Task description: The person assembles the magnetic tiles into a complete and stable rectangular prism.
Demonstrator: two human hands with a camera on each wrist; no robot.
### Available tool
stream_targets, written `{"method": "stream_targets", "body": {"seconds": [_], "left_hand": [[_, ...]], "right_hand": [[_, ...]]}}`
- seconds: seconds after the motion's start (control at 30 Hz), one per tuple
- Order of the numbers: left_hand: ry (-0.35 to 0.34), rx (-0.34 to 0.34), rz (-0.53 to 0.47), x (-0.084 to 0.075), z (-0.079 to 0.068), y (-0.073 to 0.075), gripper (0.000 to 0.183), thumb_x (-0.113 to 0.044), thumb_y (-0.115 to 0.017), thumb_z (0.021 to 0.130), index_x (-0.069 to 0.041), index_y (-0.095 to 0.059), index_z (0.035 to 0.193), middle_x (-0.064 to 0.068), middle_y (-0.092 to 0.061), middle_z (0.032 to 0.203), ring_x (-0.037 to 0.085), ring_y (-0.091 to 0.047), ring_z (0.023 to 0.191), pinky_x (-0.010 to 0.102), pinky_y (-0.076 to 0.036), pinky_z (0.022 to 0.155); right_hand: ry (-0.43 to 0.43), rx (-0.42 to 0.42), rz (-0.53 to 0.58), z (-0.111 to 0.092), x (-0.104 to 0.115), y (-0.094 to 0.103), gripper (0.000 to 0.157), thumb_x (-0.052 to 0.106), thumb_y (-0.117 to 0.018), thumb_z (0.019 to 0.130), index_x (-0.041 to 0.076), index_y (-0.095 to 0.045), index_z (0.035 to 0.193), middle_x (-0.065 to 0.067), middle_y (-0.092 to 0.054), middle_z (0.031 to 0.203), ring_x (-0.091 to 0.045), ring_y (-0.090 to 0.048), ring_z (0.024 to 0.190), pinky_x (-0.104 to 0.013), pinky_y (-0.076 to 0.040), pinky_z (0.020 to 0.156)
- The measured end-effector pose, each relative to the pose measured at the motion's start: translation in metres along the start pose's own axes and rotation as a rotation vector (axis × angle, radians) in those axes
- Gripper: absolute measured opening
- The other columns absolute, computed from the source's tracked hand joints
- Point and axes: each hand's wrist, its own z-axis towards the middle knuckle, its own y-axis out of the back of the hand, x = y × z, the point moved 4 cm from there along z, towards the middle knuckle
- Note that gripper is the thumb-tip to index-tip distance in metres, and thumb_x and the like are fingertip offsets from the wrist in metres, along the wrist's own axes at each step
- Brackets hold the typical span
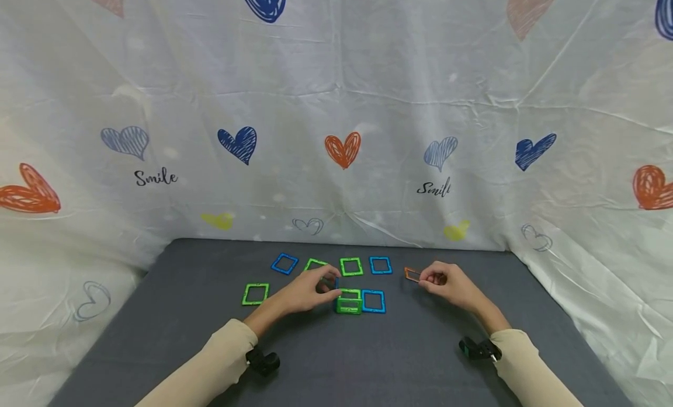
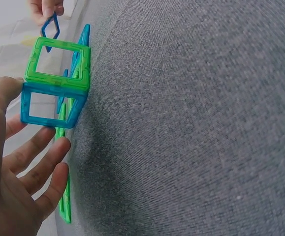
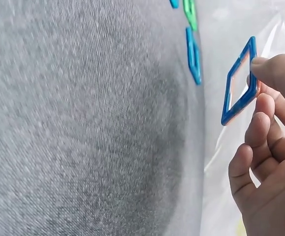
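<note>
With its fingers spread, my left hand has thumb and index finger at the corner of a standing blue square magnetic tile, pinching it. That tile joins a green square tile in a small upright build. A flat blue tile lies against the build's right side. Off to the right, my right hand pinches a square tile between thumb and fingers, held above the table. Its face looks orange in the head view and blue in the right wrist view, with orange showing behind the blue.
Along the back lie a blue tile, a green tile partly behind the left hand, another green tile and a blue tile. A green tile lies left. The grey table meets a heart-printed curtain.
</note>
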Motion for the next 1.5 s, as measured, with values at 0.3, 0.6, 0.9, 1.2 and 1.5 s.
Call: {"method": "stream_targets", "body": {"seconds": [0.3, 0.6, 0.9, 1.2, 1.5], "left_hand": [[0.008, -0.004, 0.023, -0.001, 0.001, 0.002, 0.041, -0.029, -0.065, 0.103, -0.004, -0.057, 0.134, 0.014, -0.064, 0.123, 0.019, -0.068, 0.097, 0.037, -0.055, 0.084], [0.012, -0.005, 0.015, 0.002, 0.0, 0.001, 0.042, -0.03, -0.065, 0.103, -0.004, -0.057, 0.135, 0.013, -0.064, 0.123, 0.019, -0.068, 0.097, 0.036, -0.055, 0.084], [0.02, 0.007, -0.001, 0.0, 0.0, -0.001, 0.042, -0.03, -0.065, 0.103, -0.005, -0.056, 0.135, 0.011, -0.064, 0.123, 0.019, -0.067, 0.098, 0.035, -0.054, 0.084], [0.024, 0.011, 0.004, 0.0, 0.001, -0.001, 0.042, -0.03, -0.066, 0.102, -0.005, -0.057, 0.135, 0.012, -0.064, 0.123, 0.018, -0.067, 0.098, 0.035, -0.054, 0.084], [0.027, 0.014, 0.014, 0.0, 0.001, -0.001, 0.042, -0.03, -0.066, 0.102, -0.005, -0.056, 0.135, 0.011, -0.064, 0.122, 0.017, -0.067, 0.097, 0.035, -0.054, 0.084]], "right_hand": [[0.069, 0.012, 0.054, -0.002, 0.018, -0.002, 0.004, 0.005, -0.076, 0.093, 0.007, -0.074, 0.096, 0.002, -0.06, 0.084, -0.014, -0.055, 0.069, -0.026, -0.047, 0.059], [0.107, 0.025, 0.077, -0.001, 0.033, -0.011, 0.013, -0.006, -0.075, 0.09, 0.006, -0.073, 0.094, -0.004, -0.06, 0.082, -0.016, -0.054, 0.068, -0.027, -0.046, 0.057], [0.11, 0.049, 0.11, -0.004, 0.053, -0.017, 0.016, -0.005, -0.073, 0.091, 0.01, -0.072, 0.093, -0.003, -0.059, 0.082, -0.015, -0.054, 0.07, -0.026, -0.047, 0.058], [0.104, 0.052, 0.127, -0.005, 0.08, -0.015, 0.016, -0.007, -0.072, 0.092, 0.009, -0.071, 0.092, -0.007, -0.06, 0.081, -0.016, -0.054, 0.069, -0.027, -0.047, 0.058], [0.138, 0.072, 0.12, -0.003, 0.064, -0.027, 0.016, -0.009, -0.071, 0.091, 0.007, -0.071, 0.092, -0.006, -0.06, 0.082, -0.015, -0.055, 0.07, -0.029, -0.048, 0.059]]}}
